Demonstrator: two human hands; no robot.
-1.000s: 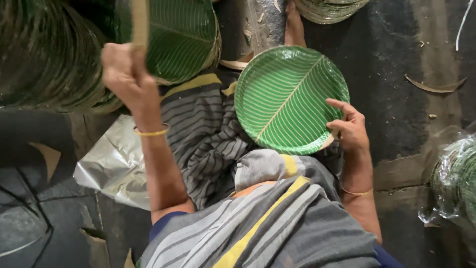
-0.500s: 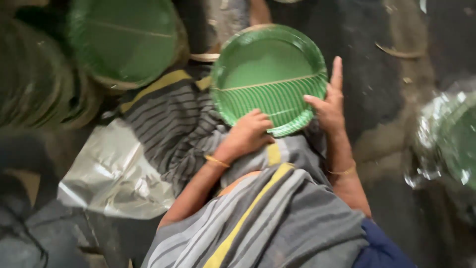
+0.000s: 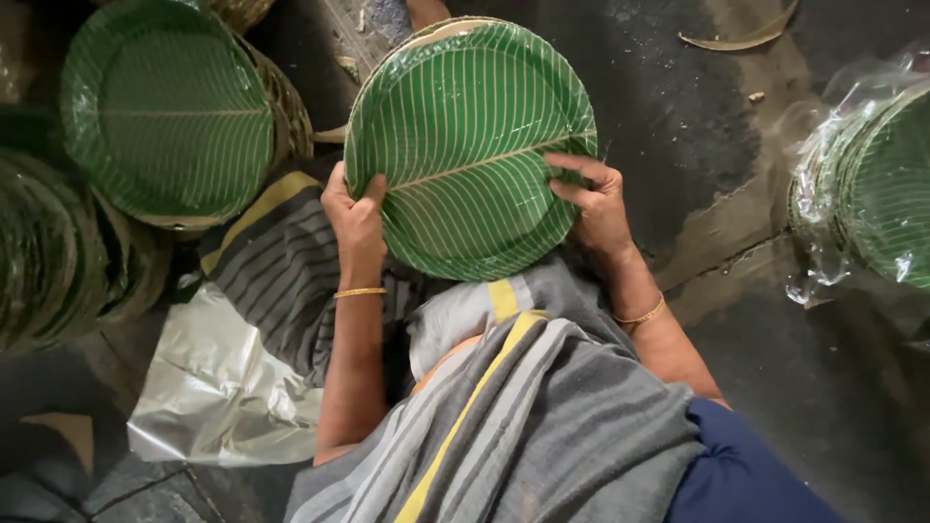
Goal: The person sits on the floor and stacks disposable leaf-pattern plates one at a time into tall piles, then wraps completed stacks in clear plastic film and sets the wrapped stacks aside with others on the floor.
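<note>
Head view: green leaf-print plate [image 3: 475,145] tilted over my lap, above the dark floor [image 3: 678,116]. My left hand [image 3: 355,215] grips its left rim, fingers curled over the edge. My right hand [image 3: 593,201] clamps the right rim, fingertips pressed on the face. Gold bangle on each wrist. Stack of matching plates [image 3: 165,111] toward the floor's far-left corner, silver foil sheet [image 3: 218,387] at the left edge, plastic-wrapped plates [image 3: 872,184] at the right edge.

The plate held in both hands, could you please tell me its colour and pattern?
Green with pale leaf-vein lines off a central rib: the plate, seen in the head view.
</note>
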